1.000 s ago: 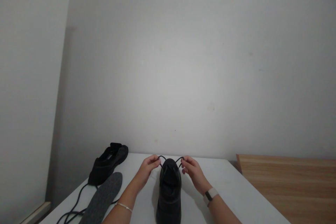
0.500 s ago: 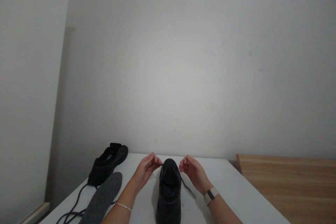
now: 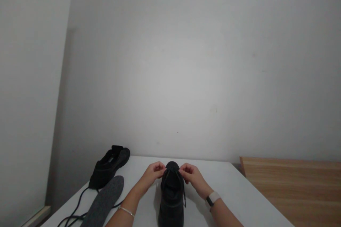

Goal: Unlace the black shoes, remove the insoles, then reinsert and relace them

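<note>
Black shoe sits mid-desk, toe pointing away toward the wall. Both hands are right up at its front: left hand with a pinched grip on the lace at the toe, right hand pinching the other side, fingers closed tight. A loose end of lace hangs down the shoe's right flank. Off to the left on the white desk, well apart: a second shoe, a grey insole and a trailing black lace. A wooden surface lies to the right.

Heel of black lace-up shoe cut off by bottom edge; dark laces too small to trace; grey insole and black cord cropped too
</note>
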Action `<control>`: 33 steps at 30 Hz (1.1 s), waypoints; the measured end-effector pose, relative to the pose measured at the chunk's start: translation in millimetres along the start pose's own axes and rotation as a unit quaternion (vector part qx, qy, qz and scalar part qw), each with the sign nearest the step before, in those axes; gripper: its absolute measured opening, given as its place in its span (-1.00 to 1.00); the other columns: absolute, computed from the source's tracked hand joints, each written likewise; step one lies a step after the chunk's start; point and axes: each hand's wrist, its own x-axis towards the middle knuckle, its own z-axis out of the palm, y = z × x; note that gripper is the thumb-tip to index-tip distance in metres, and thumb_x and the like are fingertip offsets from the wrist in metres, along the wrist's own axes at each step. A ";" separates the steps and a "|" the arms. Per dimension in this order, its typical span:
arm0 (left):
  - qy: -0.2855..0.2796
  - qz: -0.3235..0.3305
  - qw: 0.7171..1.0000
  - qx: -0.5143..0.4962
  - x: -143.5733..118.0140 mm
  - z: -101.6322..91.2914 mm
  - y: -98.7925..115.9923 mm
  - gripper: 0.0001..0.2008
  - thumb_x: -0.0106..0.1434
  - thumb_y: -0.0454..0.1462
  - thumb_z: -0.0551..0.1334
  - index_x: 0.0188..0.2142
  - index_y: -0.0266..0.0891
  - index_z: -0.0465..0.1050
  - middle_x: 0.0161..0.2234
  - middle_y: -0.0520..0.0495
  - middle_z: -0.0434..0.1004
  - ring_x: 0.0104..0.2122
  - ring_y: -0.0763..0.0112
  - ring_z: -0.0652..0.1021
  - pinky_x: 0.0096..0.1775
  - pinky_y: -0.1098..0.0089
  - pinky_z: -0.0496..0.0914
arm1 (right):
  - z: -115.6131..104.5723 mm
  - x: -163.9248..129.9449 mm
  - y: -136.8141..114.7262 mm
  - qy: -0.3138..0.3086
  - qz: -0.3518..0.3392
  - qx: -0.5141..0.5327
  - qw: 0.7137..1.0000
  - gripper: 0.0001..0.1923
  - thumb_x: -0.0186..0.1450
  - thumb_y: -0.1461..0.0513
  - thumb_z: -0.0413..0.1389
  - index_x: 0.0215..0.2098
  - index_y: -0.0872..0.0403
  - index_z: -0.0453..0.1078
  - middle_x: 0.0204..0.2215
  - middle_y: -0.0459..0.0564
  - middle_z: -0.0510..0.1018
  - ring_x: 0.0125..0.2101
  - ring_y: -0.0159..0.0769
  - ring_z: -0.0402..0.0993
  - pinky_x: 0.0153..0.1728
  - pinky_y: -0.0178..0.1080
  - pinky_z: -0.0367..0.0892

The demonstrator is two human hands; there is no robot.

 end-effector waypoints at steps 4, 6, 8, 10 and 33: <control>0.002 0.006 1.000 0.011 1.6 -1.3 -2.5 -0.66 -0.08 -0.09 0.39 -0.52 -0.33 0.40 -0.60 0.08 0.33 -0.56 0.52 0.31 -0.46 0.47 0.12 | -0.4 -0.4 0.8 -0.008 0.001 -0.014 1.000 -0.65 0.07 0.00 0.22 -0.49 0.14 0.36 -0.67 -0.18 0.31 -0.65 -0.50 0.15 -0.65 -0.39 0.01; 0.003 0.008 1.000 0.018 1.9 -1.3 -3.0 -0.67 -0.06 -0.10 0.38 -0.50 -0.33 0.41 -0.58 0.05 0.36 -0.54 0.50 0.33 -0.44 0.46 0.15 | -0.5 -0.1 2.2 -0.007 0.000 -0.015 1.000 -0.65 0.08 0.00 0.22 -0.50 0.14 0.36 -0.67 -0.18 0.32 -0.65 -0.50 0.15 -0.65 -0.39 0.02; 0.003 0.014 1.000 0.028 1.9 -0.4 -3.4 -0.69 -0.04 -0.11 0.37 -0.48 -0.33 0.42 -0.56 0.03 0.38 -0.51 0.47 0.36 -0.42 0.45 0.18 | -0.1 0.2 3.5 -0.007 0.001 -0.018 1.000 -0.64 0.08 0.00 0.21 -0.50 0.14 0.36 -0.67 -0.18 0.31 -0.66 -0.50 0.15 -0.65 -0.39 0.02; 0.000 0.021 0.999 0.039 2.0 1.2 -3.5 -0.70 -0.01 -0.11 0.35 -0.47 -0.33 0.42 -0.55 0.01 0.40 -0.50 0.45 0.38 -0.41 0.44 0.19 | 0.8 0.5 4.5 -0.004 0.003 -0.026 1.000 -0.64 0.09 -0.01 0.20 -0.50 0.14 0.35 -0.68 -0.18 0.30 -0.66 -0.50 0.14 -0.65 -0.38 0.02; 0.065 0.063 0.992 0.090 4.8 -1.5 -1.3 -0.73 0.01 -0.11 0.31 -0.52 -0.30 0.41 -0.56 0.05 0.37 -0.50 0.46 0.35 -0.39 0.45 0.21 | -0.5 3.2 7.6 0.052 -0.034 -0.051 0.997 -0.62 0.11 -0.04 0.16 -0.49 0.11 0.27 -0.66 -0.21 0.24 -0.66 -0.50 0.10 -0.65 -0.39 0.02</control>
